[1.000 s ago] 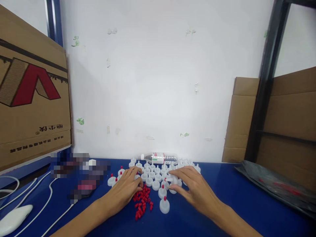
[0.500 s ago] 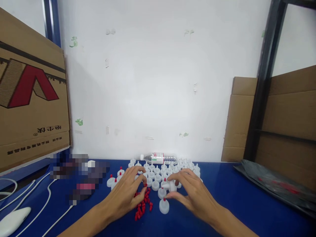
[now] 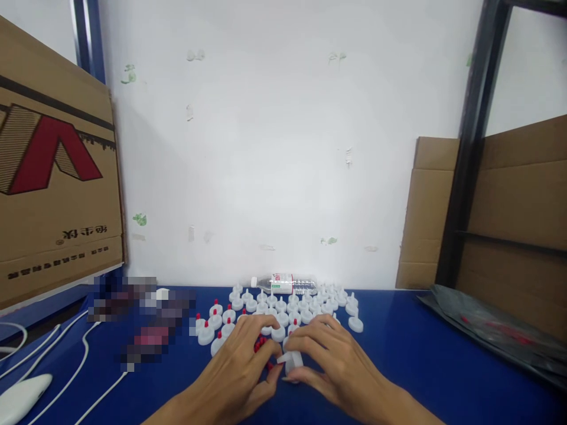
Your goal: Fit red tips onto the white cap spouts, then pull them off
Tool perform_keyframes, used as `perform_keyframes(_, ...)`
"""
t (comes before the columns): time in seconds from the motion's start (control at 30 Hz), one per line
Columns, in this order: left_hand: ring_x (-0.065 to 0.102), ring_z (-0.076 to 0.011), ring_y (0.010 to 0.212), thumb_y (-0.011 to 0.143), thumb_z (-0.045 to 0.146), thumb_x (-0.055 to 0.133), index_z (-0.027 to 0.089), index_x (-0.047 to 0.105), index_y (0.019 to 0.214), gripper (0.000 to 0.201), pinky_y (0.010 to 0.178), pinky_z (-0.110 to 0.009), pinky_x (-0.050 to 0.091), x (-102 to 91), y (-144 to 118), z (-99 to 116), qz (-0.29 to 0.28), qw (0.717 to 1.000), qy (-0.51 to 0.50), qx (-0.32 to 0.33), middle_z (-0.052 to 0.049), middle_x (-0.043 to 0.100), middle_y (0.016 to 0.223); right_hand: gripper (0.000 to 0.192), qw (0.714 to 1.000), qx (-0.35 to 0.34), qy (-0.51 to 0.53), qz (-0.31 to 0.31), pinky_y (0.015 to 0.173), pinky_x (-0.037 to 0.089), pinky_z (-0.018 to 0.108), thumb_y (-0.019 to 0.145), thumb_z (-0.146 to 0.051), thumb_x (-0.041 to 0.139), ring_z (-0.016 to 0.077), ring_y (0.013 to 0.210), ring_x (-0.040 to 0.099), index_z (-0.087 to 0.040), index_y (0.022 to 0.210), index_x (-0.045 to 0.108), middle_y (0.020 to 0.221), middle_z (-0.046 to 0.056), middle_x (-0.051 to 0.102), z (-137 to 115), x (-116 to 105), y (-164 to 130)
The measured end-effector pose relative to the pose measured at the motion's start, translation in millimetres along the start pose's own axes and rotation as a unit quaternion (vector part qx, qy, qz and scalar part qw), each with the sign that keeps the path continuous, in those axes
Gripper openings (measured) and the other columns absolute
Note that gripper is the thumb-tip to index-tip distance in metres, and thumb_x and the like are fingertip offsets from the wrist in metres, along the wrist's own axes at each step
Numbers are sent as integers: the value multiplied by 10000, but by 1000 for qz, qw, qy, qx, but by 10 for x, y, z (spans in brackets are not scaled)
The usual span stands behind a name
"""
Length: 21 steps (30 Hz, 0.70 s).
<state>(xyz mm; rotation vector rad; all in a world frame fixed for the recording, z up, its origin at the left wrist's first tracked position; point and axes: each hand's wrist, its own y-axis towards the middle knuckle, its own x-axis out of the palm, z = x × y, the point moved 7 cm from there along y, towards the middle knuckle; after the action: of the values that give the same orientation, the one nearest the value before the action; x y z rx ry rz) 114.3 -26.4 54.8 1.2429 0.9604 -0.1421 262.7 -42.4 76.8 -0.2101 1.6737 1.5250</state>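
My right hand (image 3: 334, 363) holds a white nozzle cap (image 3: 292, 359) on its side just above the blue table (image 3: 420, 366). My left hand (image 3: 241, 372) meets it from the left, fingertips pinched on a small red tip at the cap's spout; the tip itself is mostly hidden. A pile of loose red tips (image 3: 260, 343) lies under and behind my fingers. Several white caps (image 3: 287, 307) stand in rows beyond the hands. Three caps with red tips (image 3: 210, 330) stand to the left.
A clear plastic bottle (image 3: 283, 283) lies by the wall. A large cardboard box (image 3: 53, 177) is at the left, folded cardboard (image 3: 427, 212) and a dark plastic bag (image 3: 491, 330) at the right. White cables (image 3: 80, 366) and a white device (image 3: 20, 398) lie at the near left.
My right hand picked a white cap from the rows and drew it toward me. My left hand took a red tip from the pile and moved to meet the cap.
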Motion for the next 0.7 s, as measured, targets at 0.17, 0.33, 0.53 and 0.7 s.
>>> perform_keyframes(0.17, 595, -275, 1103, 856, 28, 592, 218, 576, 997, 238, 906, -407, 519, -3, -17, -35, 4, 1000, 0, -17, -97, 564, 1227, 213, 999, -10, -31, 10, 866, 478, 354, 1042, -358, 571, 193, 932, 694, -197, 1172, 623, 1040, 61, 745, -10, -33, -4)
perform_keyframes(0.33, 582, -283, 1102, 856, 39, 602, 216, 579, 1011, 236, 912, -426, 523, 58, -42, -58, -31, 999, -1, -16, -99, 565, 1214, 178, 998, -25, -50, 20, 807, 501, 352, 1036, -309, 588, 189, 876, 670, -200, 1162, 652, 1035, 62, 736, -50, -19, -10)
perform_keyframes(0.53, 569, -283, 1092, 772, -10, 584, 210, 566, 982, 305, 905, -422, 517, 128, -49, -79, -59, 998, 3, -23, -94, 564, 1191, 175, 993, -61, -93, 28, 775, 526, 340, 994, -173, 623, 180, 837, 645, -206, 1149, 697, 980, 64, 728, -211, -16, 24)
perform_keyframes(0.7, 566, -280, 1000, 758, 12, 596, 205, 533, 948, 277, 854, -437, 500, 170, -39, -42, -25, 999, 42, 20, -80, 594, 1088, 196, 999, -5, -31, 14, 777, 559, 330, 976, -284, 682, 188, 874, 668, -224, 1161, 704, 1011, 70, 719, -113, 3, -10)
